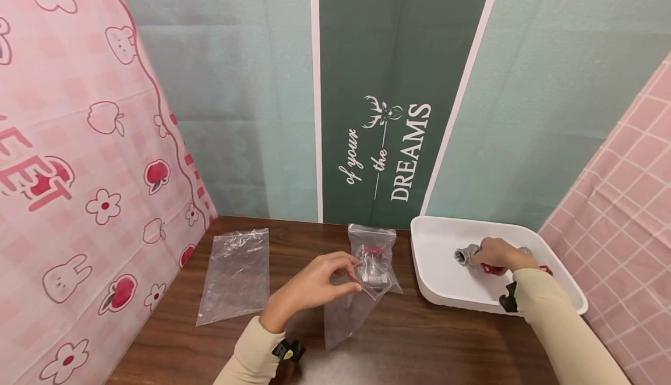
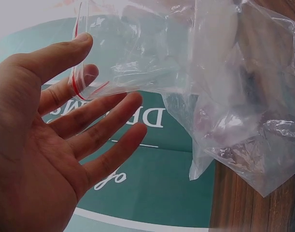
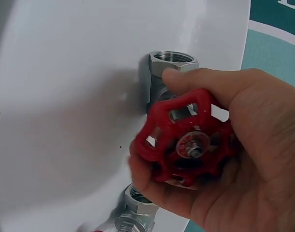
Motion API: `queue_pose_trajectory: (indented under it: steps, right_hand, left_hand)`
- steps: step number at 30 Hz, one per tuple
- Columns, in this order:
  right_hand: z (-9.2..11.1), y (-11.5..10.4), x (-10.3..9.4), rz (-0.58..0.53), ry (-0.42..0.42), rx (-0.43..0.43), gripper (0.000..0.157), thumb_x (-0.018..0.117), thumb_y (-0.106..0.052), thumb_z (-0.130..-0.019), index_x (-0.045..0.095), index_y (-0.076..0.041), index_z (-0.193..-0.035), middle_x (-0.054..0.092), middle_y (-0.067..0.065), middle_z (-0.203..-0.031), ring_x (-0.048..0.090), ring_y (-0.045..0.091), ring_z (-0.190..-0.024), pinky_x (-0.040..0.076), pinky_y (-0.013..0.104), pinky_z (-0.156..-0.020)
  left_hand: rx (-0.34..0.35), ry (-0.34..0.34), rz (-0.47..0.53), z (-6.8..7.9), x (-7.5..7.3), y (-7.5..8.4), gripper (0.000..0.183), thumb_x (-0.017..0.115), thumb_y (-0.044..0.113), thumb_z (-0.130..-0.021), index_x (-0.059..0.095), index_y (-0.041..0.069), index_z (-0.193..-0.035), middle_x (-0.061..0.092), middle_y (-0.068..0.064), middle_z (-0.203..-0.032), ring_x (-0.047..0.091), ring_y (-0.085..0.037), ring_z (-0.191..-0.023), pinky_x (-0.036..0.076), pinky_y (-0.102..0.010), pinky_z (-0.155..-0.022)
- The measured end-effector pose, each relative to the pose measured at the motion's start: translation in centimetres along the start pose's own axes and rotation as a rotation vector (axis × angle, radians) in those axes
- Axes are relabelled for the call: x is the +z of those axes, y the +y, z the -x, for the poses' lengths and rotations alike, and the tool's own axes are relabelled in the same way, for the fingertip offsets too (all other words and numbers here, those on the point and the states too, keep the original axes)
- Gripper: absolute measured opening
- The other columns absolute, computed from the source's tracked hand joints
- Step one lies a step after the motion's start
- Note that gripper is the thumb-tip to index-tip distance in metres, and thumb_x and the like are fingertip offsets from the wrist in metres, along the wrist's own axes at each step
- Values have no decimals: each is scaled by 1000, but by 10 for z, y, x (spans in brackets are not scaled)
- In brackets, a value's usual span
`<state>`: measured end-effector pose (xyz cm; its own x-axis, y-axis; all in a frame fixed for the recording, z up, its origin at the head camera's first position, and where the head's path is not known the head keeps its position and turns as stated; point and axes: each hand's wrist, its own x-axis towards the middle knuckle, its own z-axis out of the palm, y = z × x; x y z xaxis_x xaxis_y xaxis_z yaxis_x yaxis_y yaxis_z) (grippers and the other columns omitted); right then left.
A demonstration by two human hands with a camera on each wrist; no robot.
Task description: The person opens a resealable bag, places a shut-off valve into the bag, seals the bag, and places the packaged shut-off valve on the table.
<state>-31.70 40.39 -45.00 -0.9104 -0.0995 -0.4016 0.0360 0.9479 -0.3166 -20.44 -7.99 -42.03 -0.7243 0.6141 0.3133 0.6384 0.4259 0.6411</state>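
In the head view my left hand (image 1: 314, 283) pinches the mouth of a clear zip bag (image 1: 346, 321) between thumb and index finger. The left wrist view shows the bag's red zip line (image 2: 76, 89) by those fingertips, the other fingers spread. On the right, my right hand (image 1: 499, 255) reaches into a white tray (image 1: 461, 303) and grips a metal gate valve (image 1: 462, 255). Its red handwheel (image 3: 186, 137) lies within the curled fingers and thumb in the right wrist view. A second valve (image 3: 137, 208) rests in the tray near the hand.
Behind the held bag, another zip bag (image 1: 371, 233) contains a valve with a red handwheel. A flat clear bag (image 1: 236, 280) lies at the left of the brown wooden table (image 1: 293, 350). Printed cloths hang behind and at both sides.
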Motion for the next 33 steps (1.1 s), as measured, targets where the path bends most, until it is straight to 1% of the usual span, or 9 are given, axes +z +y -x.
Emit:
queue_pose_trajectory:
  steps: [5, 9, 11, 15, 20, 24, 27, 33]
  right_hand:
    - [-1, 1, 0, 12, 27, 1, 28, 68, -29, -92, 62, -2, -86, 60, 6, -72, 59, 18, -63, 56, 30, -55]
    - [-1, 2, 1, 14, 31, 6, 35, 71, -36, -94, 62, -2, -88, 59, 6, -73, 59, 17, -64, 55, 29, -55]
    - [0, 1, 0, 13, 34, 8, 38, 71, -37, -94, 62, 0, -90, 59, 7, -75, 59, 18, -65, 56, 30, -56]
    - [1, -2, 0, 16, 41, 16, 35, 70, -32, -93, 61, 2, -93, 59, 10, -78, 61, 20, -67, 58, 31, -57]
    - [1, -2, 1, 3, 48, 17, 31, 68, -28, -93, 59, 2, -92, 59, 11, -78, 62, 22, -68, 60, 32, -56]
    - [1, 1, 2, 0, 41, -1, 33, 68, -28, -94, 60, 4, -95, 59, 10, -78, 61, 20, -67, 59, 31, -57]
    - [2, 2, 3, 9, 36, -18, 34, 68, -28, -95, 62, 5, -99, 59, 9, -77, 60, 19, -67, 57, 30, -57]
    - [4, 0, 4, 31, 55, -55, 31, 68, -28, -94, 65, 3, -96, 60, 6, -73, 59, 17, -65, 53, 29, -56]
  left_hand:
    - [0, 5, -2, 1, -1, -1, 16, 81, 28, -97, 68, 19, -94, 72, -6, -137, 70, -19, -118, 58, -36, -92]
    - [-2, 3, -1, 1, -1, -2, 16, 81, 28, -97, 68, 19, -94, 72, -7, -137, 70, -19, -118, 58, -38, -93]
    - [-2, 2, 1, 2, -2, -2, 16, 81, 29, -97, 68, 19, -94, 72, -8, -137, 70, -19, -117, 59, -40, -92]
    - [-1, 3, 1, 2, -2, -2, 16, 81, 29, -97, 68, 20, -94, 72, -7, -136, 70, -18, -115, 59, -40, -91]
    - [-4, 16, -12, 2, -2, -2, 16, 81, 29, -97, 68, 20, -93, 72, -6, -136, 70, -18, -116, 58, -37, -93]
    - [-9, 24, -32, 2, -3, -1, 17, 81, 29, -97, 68, 20, -92, 70, -7, -138, 69, -21, -121, 57, -38, -100]
    - [-11, 26, -43, 2, -4, -1, 17, 81, 30, -97, 68, 20, -92, 68, -9, -140, 68, -23, -125, 56, -41, -105]
    - [-24, 25, -40, 2, -5, 0, 17, 81, 29, -97, 67, 20, -93, 66, -4, -142, 67, -22, -126, 55, -40, -104]
